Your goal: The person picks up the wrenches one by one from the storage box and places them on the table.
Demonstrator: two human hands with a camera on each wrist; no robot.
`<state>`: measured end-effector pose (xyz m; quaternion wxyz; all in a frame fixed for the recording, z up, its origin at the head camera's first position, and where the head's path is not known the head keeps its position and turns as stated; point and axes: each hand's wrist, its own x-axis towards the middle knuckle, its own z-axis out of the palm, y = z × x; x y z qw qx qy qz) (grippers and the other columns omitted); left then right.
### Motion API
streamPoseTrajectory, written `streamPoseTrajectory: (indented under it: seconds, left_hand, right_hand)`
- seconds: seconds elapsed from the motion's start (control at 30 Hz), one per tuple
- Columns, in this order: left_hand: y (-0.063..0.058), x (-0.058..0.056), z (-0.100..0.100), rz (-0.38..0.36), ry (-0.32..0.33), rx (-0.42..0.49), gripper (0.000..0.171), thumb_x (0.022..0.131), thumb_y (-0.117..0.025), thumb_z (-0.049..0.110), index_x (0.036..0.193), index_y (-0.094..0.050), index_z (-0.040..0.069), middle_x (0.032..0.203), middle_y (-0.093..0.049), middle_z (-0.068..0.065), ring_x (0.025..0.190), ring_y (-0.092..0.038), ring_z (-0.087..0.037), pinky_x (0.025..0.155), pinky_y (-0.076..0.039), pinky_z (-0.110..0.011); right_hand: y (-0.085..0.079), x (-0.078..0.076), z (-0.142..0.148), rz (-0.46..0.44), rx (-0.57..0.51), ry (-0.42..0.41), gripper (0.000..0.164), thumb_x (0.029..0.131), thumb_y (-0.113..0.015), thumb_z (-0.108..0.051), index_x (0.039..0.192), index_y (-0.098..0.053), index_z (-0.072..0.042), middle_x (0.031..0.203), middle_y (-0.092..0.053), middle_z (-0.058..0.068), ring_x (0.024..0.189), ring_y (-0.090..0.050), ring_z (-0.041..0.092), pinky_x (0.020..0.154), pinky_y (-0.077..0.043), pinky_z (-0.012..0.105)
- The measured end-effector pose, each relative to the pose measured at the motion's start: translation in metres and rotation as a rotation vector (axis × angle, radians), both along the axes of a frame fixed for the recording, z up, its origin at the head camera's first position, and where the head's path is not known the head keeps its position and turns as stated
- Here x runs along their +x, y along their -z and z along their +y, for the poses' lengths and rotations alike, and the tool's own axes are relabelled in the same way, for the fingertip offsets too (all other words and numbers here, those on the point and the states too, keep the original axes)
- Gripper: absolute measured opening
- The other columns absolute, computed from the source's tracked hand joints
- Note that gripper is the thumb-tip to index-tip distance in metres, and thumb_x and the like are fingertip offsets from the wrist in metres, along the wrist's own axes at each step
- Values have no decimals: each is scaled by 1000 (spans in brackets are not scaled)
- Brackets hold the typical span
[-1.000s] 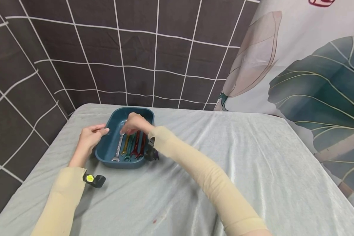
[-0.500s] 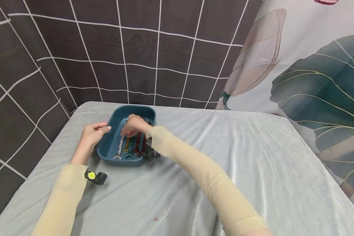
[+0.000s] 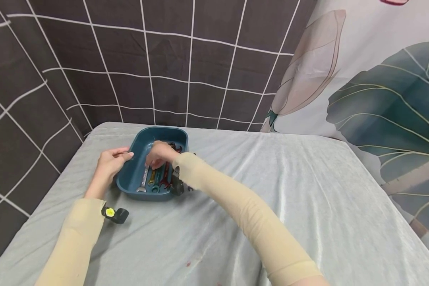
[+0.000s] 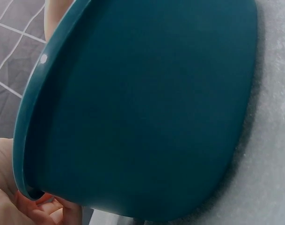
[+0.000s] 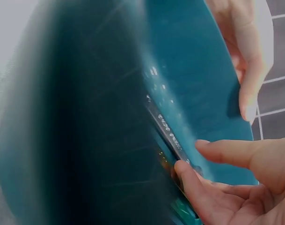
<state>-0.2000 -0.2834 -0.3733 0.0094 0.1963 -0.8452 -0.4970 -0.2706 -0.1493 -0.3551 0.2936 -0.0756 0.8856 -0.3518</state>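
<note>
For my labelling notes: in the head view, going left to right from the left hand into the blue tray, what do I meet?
Left hand, silver wrench, yellow wrench, green wrench, red wrench.

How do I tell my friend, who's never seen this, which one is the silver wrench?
Look toward the far edge of the pale gray cloth for the blue bin. Inside, wrenches lie side by side. The silver wrench is leftmost in the head view, shiny silver, while next come a gold wrench, then green and red ones.
</note>
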Motion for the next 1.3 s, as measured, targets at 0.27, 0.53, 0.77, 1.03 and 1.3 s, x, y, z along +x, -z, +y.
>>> streamPoseTrajectory:
  seconds: [0.27,0.53,0.77,1.03,1.3]
  left_hand:
    - [-2,2,2,-20,-3,41,49,98,-52,23,141,-46,0,137,-53,-25,125,-50,-32,104,-42,-44]
    - [-1,0,2,-19,-3,13,48,98,-52,23,140,-47,0,134,-55,-24,120,-52,-29,97,-45,-38]
    - [-1,0,1,-21,-5,-5,48,98,-53,24,139,-48,1,131,-56,-23,115,-53,-28,93,-45,-36]
    - [-1,0,1,-12,5,-12,48,98,-52,24,139,-48,0,130,-57,-24,117,-53,-30,96,-44,-40]
    - [-2,1,2,-17,-4,-1,48,98,-51,23,140,-47,0,132,-56,-25,117,-53,-30,96,-44,-39]
  right_hand:
    - [3,11,-8,189,186,-163,21,72,-82,-10,85,-66,-7,73,-66,2,58,-65,11,60,-54,18]
    - [6,23,-8,318,196,-163,23,72,-82,-13,91,-71,-6,75,-68,1,55,-63,10,67,-51,19]
    - [9,25,-12,338,231,-161,30,73,-83,-18,97,-67,-6,80,-64,1,48,-57,7,51,-46,16]
    - [10,23,-11,298,160,-146,27,73,-83,-13,94,-69,-3,82,-68,3,52,-64,10,51,-49,15]
    - [16,22,-15,207,122,-18,31,71,-85,-17,93,-68,-2,63,-65,3,41,-56,7,44,-49,16]
